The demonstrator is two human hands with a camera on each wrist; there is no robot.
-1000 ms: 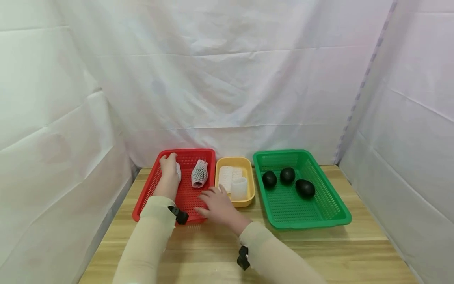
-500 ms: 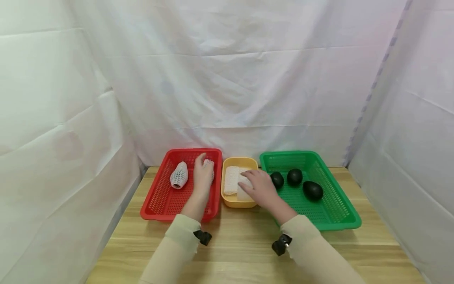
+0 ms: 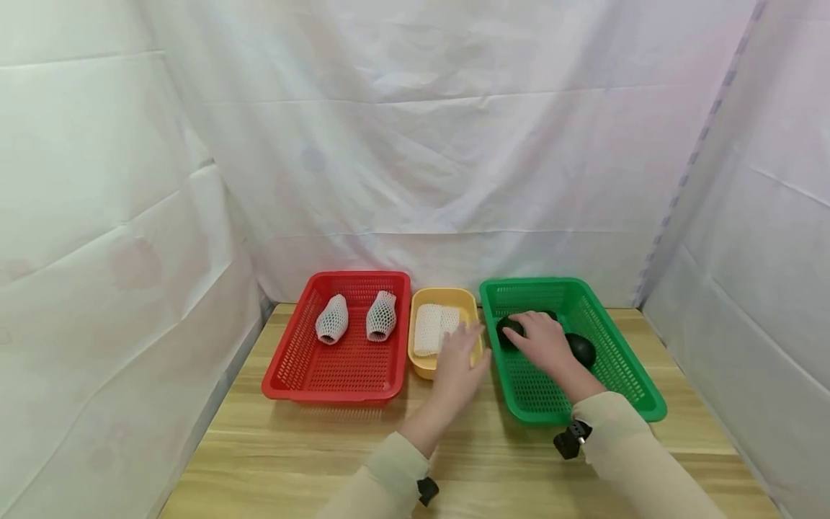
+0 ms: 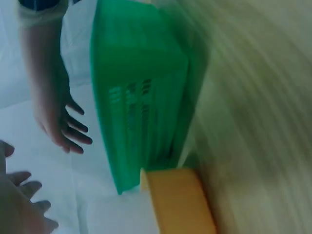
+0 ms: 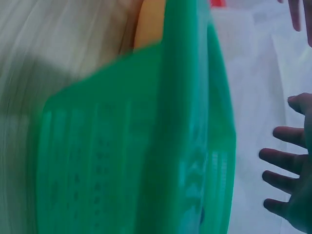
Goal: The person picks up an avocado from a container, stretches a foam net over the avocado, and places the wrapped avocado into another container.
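My left hand [image 3: 459,367], fingers spread, is over the right front of the yellow container [image 3: 424,367]. White foam net sleeves [image 3: 428,330] lie in that container, partly covered by the hand. Over the green basket [image 3: 538,417] is my right hand [image 3: 547,346], its fingers extended above a black egg-shaped fruit [image 3: 508,331]. The right wrist view shows those fingers [image 5: 282,158] apart, holding nothing. Another black fruit [image 3: 581,350] lies to its right; one behind is mostly hidden.
The red basket [image 3: 333,396] on the left holds two net-wrapped things, one left [image 3: 333,319] and one right [image 3: 381,317], with dark showing through the mesh. All stand on a wooden table [image 3: 311,461]. White cloth [image 3: 415,166] hangs behind and at the sides.
My left hand has left the red basket and moved right to the yellow container. My right hand has travelled right, past the yellow container, to above the green basket. The head view has shifted slightly.
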